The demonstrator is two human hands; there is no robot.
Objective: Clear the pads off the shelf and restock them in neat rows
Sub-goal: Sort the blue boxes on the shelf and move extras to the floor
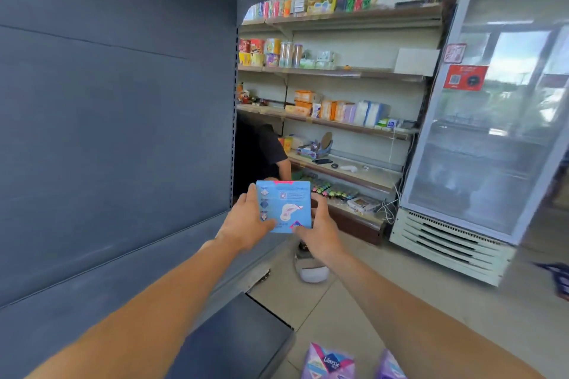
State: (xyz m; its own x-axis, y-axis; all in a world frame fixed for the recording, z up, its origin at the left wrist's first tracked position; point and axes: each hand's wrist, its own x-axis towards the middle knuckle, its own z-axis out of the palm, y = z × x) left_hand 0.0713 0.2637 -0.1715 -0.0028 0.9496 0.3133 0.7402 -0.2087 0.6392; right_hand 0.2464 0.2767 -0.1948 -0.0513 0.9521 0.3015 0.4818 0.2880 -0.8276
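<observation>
Head view — both hands, left (243,224), right (320,231), gripping blue pad pack (284,206), purple Libresse pack (328,361) below

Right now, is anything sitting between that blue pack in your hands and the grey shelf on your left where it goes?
Nothing visible. The blue pack is held upright by the left hand and right hand, just past the shelf's right end. The grey shelf surface looks bare all the way to its back panel.

A glass-door fridge (492,120) stands beside stocked wall shelves (338,71), above a pale tiled floor (369,301).
</observation>
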